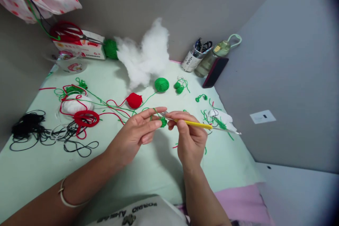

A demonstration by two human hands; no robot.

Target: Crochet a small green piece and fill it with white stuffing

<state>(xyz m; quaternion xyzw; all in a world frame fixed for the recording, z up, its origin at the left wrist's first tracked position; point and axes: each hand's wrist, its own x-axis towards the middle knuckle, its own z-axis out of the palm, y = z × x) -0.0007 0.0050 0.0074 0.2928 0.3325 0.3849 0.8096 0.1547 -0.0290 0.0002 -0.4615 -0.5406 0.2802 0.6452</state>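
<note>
My left hand [140, 127] pinches a small green crocheted piece [163, 122], with green yarn running over its forefinger. Fingers of my right hand [188, 134] are wrapped round a yellow-handled crochet hook [197, 124], whose metal tip meets the green piece. The yarn strand leads back to a green yarn ball [161, 84] farther up the pale green table [148, 169]. A red yarn ball [134, 100] lies just left of that strand.
A heap of white stuffing [144, 56] sits at the back. Tangled black yarn [34, 129] and a red yarn loop [86, 118] lie at left. Small green pieces [179, 87], a pen cup [194, 56], a bottle [214, 56] and a phone [215, 72] stand at back right by the grey wall.
</note>
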